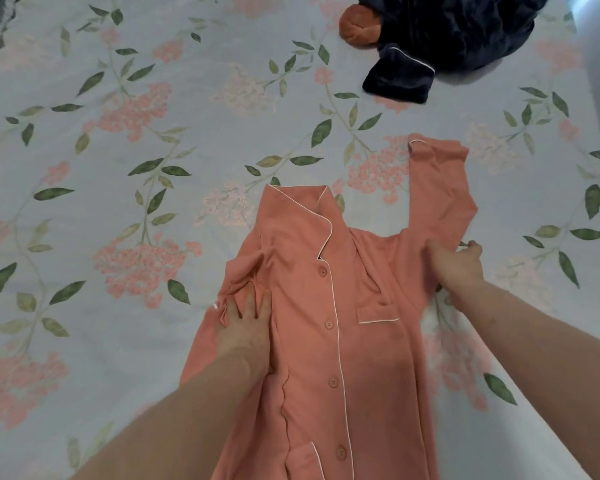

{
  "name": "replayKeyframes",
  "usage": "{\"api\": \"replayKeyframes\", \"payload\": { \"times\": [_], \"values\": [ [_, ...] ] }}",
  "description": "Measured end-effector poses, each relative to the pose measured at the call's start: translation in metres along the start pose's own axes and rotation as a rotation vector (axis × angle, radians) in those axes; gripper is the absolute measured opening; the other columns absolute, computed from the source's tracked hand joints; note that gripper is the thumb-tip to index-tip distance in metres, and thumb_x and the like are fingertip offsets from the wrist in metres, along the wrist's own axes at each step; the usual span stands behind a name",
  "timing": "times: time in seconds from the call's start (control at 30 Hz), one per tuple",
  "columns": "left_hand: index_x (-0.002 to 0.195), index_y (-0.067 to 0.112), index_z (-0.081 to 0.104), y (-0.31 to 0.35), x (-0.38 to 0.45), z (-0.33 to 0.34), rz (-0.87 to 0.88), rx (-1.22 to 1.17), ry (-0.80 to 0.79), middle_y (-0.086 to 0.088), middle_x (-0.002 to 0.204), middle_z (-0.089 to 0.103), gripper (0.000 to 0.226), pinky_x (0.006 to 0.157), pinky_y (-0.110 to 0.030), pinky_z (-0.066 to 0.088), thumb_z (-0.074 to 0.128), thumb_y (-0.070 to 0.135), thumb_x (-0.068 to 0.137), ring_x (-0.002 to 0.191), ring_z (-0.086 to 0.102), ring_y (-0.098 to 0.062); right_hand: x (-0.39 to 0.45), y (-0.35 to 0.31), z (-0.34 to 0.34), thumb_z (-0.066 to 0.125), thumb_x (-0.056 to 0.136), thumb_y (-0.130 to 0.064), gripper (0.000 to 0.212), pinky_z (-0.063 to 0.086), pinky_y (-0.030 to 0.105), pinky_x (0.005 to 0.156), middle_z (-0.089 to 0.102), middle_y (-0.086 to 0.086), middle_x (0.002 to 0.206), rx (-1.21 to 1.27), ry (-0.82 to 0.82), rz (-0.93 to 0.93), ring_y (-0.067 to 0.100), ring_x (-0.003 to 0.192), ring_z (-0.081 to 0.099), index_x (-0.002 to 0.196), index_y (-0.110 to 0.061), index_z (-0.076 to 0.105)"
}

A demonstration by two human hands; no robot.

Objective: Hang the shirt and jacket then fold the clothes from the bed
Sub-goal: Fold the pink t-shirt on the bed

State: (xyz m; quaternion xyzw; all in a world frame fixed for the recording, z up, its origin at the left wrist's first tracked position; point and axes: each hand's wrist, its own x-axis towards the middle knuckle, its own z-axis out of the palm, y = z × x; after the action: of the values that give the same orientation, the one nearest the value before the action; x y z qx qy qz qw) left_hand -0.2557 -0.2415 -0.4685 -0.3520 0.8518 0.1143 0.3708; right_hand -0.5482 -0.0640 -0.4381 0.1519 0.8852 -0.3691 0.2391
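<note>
the coral pajama shirt [329,327] lies face up on the floral bedsheet [118,168], buttoned, collar pointing away from the person, hem running out of view toward them. it reads as thin, soft knit: light, limp, no stiffness of its own, so it probably bunches wherever it is pushed and holds a fold only once pressed flat.

the left hand [245,327] rests on the shirt's left side below the collar, fingers straight and spread, pressing down on a gathered bunch of cloth; it grips nothing. the right hand [456,263] sits at the shirt's right shoulder seam, where the sleeve [437,188] turns up away from the collar; whether its fingers pinch the cloth or merely press it, i cannot tell.

good places to take hold are likely the shoulder seams and the sleeve cuff, where doubled fabric gives some firmness; the piped front placket may serve as a fold line.

beyond the collar, well apart from the shirt, lie a dark navy garment [430,46] and, touching it, an orange bundle [359,26].
</note>
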Motion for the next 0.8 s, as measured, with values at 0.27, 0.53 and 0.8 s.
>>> {"api": "replayKeyframes", "payload": {
  "times": [0.27,0.53,0.8],
  "values": [
    [0.16,0.029,-0.023,0.0,0.004,0.003,-0.004,-0.016,0.023,-0.003,0.169,-0.023,0.139,0.123,-0.054,0.028,0.088,0.033,0.076,0.156,-0.006,-0.043,0.038,-0.039,0.003,0.075,0.082,-0.054,0.098,0.043,0.047,0.113,0.05,0.018,0.149,0.091,0.092,0.018,0.039,0.134,0.052,0.153,-0.003,0.033],
    [0.16,0.028,-0.022,0.004,0.002,0.001,-0.017,-0.011,0.033,-0.004,0.169,-0.022,0.136,0.122,-0.054,0.03,0.086,0.03,0.077,0.156,-0.006,-0.043,0.043,-0.066,-0.013,0.067,0.085,-0.014,0.014,0.051,0.035,0.064,0.057,0.005,0.075,0.216,-0.047,0.065,0.018,0.061,0.051,0.075,-0.016,0.058],
    [0.162,0.029,-0.017,0.002,-0.003,-0.004,-0.016,-0.025,0.032,-0.004,0.17,-0.017,0.139,0.121,-0.054,0.032,0.09,0.034,0.072,0.156,-0.002,-0.043,0.007,-0.099,-0.026,0.049,0.076,0.01,0.028,0.025,0.019,0.037,0.039,0.006,0.058,0.419,-0.132,-0.038,0.011,0.032,0.025,0.07,-0.017,0.055]
  ]
}}
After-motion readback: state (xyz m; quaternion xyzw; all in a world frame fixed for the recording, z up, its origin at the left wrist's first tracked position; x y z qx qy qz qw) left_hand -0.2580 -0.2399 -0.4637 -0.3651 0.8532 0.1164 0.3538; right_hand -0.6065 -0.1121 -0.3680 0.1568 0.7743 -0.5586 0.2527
